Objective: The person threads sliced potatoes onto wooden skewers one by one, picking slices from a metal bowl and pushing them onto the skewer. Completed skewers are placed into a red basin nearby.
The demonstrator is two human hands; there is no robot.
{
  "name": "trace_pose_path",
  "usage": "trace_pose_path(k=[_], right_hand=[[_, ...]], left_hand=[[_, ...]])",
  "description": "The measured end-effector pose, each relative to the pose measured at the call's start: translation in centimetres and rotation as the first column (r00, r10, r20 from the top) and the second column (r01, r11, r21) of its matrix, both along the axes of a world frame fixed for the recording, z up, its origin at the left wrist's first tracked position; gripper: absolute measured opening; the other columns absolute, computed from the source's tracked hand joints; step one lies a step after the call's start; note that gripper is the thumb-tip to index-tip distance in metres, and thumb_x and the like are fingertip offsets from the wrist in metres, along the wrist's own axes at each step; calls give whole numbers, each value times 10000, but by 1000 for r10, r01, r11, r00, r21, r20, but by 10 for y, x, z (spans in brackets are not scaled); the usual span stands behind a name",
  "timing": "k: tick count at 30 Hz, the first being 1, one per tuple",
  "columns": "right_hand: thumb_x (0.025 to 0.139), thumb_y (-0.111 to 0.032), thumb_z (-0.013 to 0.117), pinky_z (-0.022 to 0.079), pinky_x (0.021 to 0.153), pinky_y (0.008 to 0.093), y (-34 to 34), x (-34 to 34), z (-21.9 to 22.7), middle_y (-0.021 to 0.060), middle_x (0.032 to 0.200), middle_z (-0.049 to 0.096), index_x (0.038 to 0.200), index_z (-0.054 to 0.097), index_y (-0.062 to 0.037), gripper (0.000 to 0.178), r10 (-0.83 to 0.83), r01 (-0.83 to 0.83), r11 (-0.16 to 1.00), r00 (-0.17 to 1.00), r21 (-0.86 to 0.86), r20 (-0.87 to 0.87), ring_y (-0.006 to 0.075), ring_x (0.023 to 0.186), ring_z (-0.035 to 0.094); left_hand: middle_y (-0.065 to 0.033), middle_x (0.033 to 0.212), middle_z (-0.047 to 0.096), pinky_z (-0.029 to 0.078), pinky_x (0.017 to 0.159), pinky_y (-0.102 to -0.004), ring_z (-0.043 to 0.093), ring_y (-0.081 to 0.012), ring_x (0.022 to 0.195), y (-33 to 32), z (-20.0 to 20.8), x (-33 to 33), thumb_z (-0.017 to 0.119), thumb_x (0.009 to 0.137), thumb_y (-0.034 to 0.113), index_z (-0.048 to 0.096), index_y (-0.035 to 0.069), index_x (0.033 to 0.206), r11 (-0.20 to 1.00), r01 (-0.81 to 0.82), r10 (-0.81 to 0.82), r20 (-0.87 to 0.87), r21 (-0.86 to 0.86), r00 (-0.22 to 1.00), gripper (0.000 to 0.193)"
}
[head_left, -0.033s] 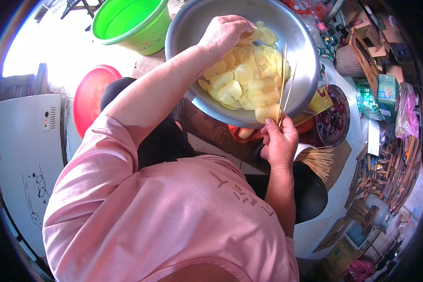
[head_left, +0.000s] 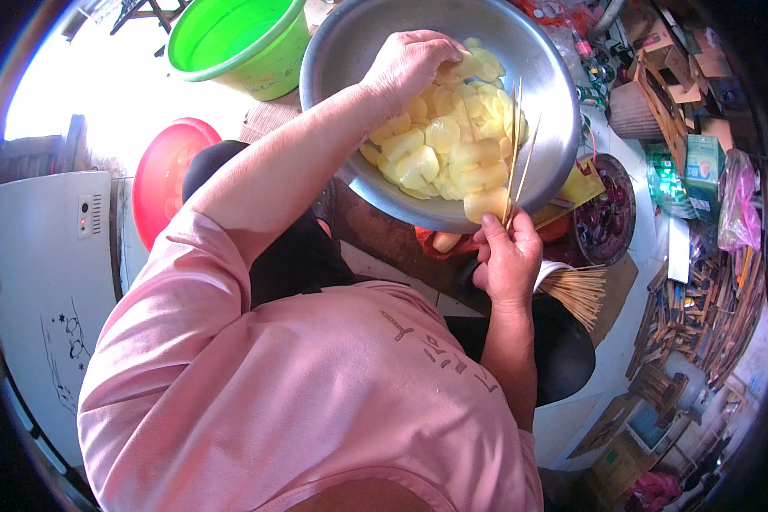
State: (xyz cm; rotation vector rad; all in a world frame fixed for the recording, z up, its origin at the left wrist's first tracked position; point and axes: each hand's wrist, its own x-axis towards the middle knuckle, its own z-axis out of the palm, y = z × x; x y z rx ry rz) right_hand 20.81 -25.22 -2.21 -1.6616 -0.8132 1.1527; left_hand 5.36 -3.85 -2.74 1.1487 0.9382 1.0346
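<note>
Across the upper middle of the view, a wide, round, grey metal basin (head_left: pixel 341 51) holds a heap of thin, pale yellow, rounded slices (head_left: pixel 442 134). Beyond its left rim stands a deep, bright green plastic tub (head_left: pixel 275 72); nearer the person, also left, is a shallow, red, round plastic basin (head_left: pixel 158 175). Right of the metal basin, a dark, round bowl (head_left: pixel 631 209) contains glossy, dark red things, too unclear to identify. By the right knee, a small white container (head_left: pixel 553 268) holds a bundle of light wooden sticks (head_left: pixel 578 294).

Both hands are at the metal basin. The left hand (head_left: pixel 410 64) is curled, fingertips down at the heap's far edge; whether it grips a slice cannot be told. The right hand (head_left: pixel 512 256), closed at the near rim, pinches a few thin wooden skewers (head_left: pixel 518 141), the lowest slice touching its fingertips.
</note>
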Motion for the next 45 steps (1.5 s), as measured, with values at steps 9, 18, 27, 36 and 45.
trace_pose_path(k=[9, 18, 27, 36, 45], right_hand=[[879, -106, 598, 389, 443, 189, 2, -6, 1, 11, 647, 595, 907, 590, -28, 83, 14, -15, 999, 999, 28, 32, 46, 480, 482], [876, -100, 601, 393, 442, 189, 2, -9, 1, 9, 650, 598, 928, 593, -25, 92, 58, -59, 998, 996, 11, 60, 45, 486, 490], [873, -108, 607, 397, 451, 188, 1, -6, -1, 13, 655, 600, 929, 592, -22, 104, 1, -2, 1000, 999, 12, 50, 48, 499, 496], [881, -111, 597, 391, 457, 182, 1, -4, 0, 11, 649, 594, 913, 588, -33, 85, -32, 32, 999, 999, 19, 8, 45, 496, 486], [883, -137, 606, 374, 450, 174, 2, 6, -2, 7, 672, 585, 957, 605, -50, 115, -161, 170, 982, 982, 78, -103, 41, 492, 455]], left_hand=[[-104, 950, 627, 561, 687, -356, 628, -201, 855, -5, 4, 7, 538, 898, 156, 600, 7, 1024, 973, -72, 96, 100, -218, 990, 205], [-103, 951, 614, 566, 696, -356, 621, -211, 849, 0, 2, 10, 533, 895, 120, 593, 17, 1019, 924, -96, 157, 137, -369, 978, 172], [-92, 888, 629, 567, 638, -270, 621, -154, 750, -9, -2, 8, 626, 863, 171, 626, -13, 981, 904, 230, -240, 18, -361, 971, 219], [-57, 721, 584, 552, 604, -265, 617, -146, 636, -19, -4, 13, 636, 847, 199, 657, -9, 927, 872, 339, -380, -51, -353, 924, 224], [-92, 821, 646, 521, 645, -285, 632, -144, 716, 6, -46, 13, 650, 806, 279, 631, 43, 945, 919, 394, -255, -708, 35, 658, 275]])
